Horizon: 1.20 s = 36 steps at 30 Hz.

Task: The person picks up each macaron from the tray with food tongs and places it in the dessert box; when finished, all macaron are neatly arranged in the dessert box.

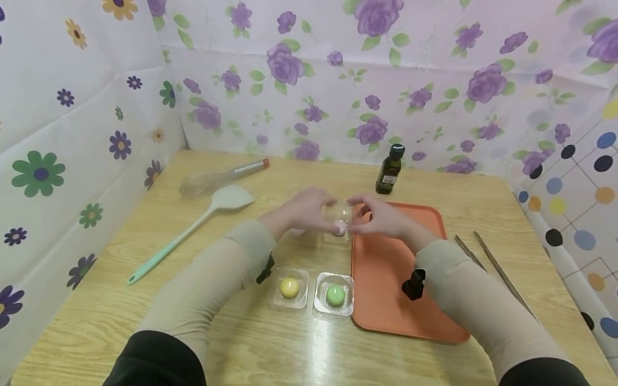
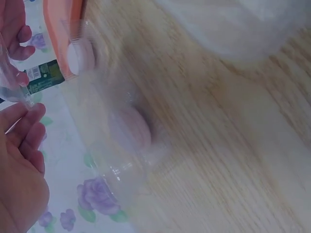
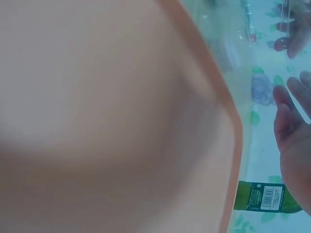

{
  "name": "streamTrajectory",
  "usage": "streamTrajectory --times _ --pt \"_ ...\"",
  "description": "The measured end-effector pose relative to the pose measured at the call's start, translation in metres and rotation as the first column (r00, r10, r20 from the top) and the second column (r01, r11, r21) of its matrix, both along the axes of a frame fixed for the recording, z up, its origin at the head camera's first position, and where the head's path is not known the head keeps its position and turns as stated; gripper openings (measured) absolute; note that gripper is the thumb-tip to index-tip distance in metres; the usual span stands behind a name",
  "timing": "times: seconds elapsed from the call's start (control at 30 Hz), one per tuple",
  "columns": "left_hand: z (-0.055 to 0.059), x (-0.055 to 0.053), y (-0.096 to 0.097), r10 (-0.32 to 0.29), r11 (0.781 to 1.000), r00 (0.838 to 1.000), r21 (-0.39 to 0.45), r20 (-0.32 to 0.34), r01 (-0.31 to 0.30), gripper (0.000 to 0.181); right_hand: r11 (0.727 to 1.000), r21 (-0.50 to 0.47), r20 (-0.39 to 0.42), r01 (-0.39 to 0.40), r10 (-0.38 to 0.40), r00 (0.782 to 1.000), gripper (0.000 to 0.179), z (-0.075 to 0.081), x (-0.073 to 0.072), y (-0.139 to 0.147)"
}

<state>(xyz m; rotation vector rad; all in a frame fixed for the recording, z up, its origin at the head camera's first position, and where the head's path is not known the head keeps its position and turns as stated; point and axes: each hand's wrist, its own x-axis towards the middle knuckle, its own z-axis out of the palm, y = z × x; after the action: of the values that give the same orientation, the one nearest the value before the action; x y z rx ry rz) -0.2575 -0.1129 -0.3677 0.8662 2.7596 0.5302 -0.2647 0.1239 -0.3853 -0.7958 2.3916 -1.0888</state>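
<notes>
My left hand (image 1: 310,209) pinches a thin clear plastic piece (image 2: 7,73) by its edge, raised above the table. Opposite it, my right hand (image 1: 379,217) has thumb and fingers spread apart, close to the plastic and over the far left corner of the orange tray (image 1: 401,300). Beneath the hands, a pale pink round piece (image 1: 340,228) sits in a clear plastic box; a second pale round piece (image 2: 130,128) in clear plastic is partly hidden by my left hand in the head view. Nearer me, two clear boxes hold a yellow ball (image 1: 289,288) and a green ball (image 1: 335,295).
A dark green bottle (image 1: 390,169) stands behind the tray. Metal tongs (image 1: 502,273) lie to its right. On the left are a whisk (image 1: 217,179) and a spatula (image 1: 193,228) with a mint handle. Flowered cloth (image 1: 333,107) hangs behind the table.
</notes>
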Motion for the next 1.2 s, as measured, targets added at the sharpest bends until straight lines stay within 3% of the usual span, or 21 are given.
streamTrajectory --times 0.3,0.43,0.6,0.93,1.2 --pt "-0.005 0.000 0.005 -0.018 0.975 0.999 -0.221 -0.036 0.009 0.088 0.993 0.117 -0.155 -0.029 0.047 0.987 0.083 -0.013 0.003 -0.005" --pt "-0.007 0.000 0.008 -0.021 0.963 0.999 -0.270 -0.029 0.013 0.086 0.987 0.157 -0.195 -0.023 0.054 0.979 0.083 -0.017 0.003 -0.007" --pt "-0.011 -0.001 0.010 -0.016 0.960 1.000 -0.281 -0.015 0.011 0.086 0.983 0.186 -0.216 -0.006 0.047 0.975 0.084 -0.023 0.000 -0.008" --pt "-0.012 0.002 0.013 -0.017 0.933 1.000 -0.360 -0.011 0.012 0.080 0.974 0.225 -0.223 -0.006 0.058 0.973 0.083 -0.031 -0.001 -0.011" --pt "-0.013 0.000 0.012 -0.010 0.936 1.000 -0.353 -0.015 0.004 0.080 0.973 0.230 -0.235 0.007 0.048 0.971 0.083 -0.031 -0.001 -0.014"
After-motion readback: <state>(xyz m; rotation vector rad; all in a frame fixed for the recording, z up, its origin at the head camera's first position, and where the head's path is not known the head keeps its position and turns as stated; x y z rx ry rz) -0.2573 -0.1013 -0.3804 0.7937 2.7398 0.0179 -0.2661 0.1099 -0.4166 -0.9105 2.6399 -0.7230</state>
